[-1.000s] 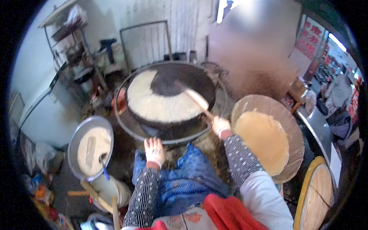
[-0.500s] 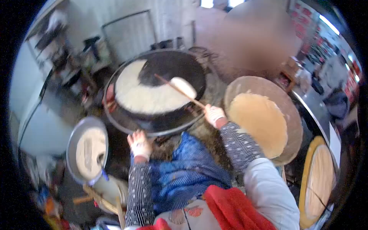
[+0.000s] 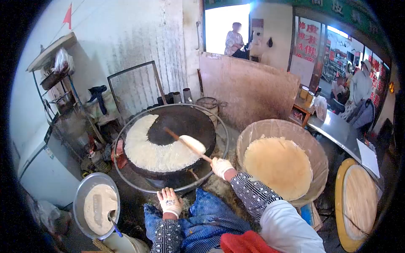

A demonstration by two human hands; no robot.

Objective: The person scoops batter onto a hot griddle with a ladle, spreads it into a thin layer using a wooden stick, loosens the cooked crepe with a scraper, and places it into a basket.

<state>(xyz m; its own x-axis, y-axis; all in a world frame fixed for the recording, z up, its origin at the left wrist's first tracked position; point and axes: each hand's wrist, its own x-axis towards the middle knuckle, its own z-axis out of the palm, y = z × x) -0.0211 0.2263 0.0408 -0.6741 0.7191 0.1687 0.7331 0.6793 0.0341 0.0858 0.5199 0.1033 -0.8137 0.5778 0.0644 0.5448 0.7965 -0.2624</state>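
My right hand point(image 3: 220, 168), in a pale glove, grips the wooden handle of a batter spreader point(image 3: 192, 143). Its blade, coated white, rests over the batter point(image 3: 157, 150) at the right part of the round black griddle point(image 3: 185, 122). The batter covers the left and near side in a broad arc; dark surface shows at the centre and far side. My left hand point(image 3: 170, 203), also gloved, has its fingers spread by the near rim of the metal ring around the griddle; whether it touches is unclear.
At left stands a metal bowl of batter point(image 3: 101, 208) with a ladle in it. A lined basket at right holds thin round pancakes point(image 3: 278, 166). Farther right are a yellow-rimmed round board point(image 3: 358, 206) and a metal counter point(image 3: 337, 130). People point(image 3: 363, 84) are in the background.
The view has tilted up and sharpened, showing more of the wall and doorway. Both hands keep about the same places by the griddle, the right still holding the spreader over the batter.
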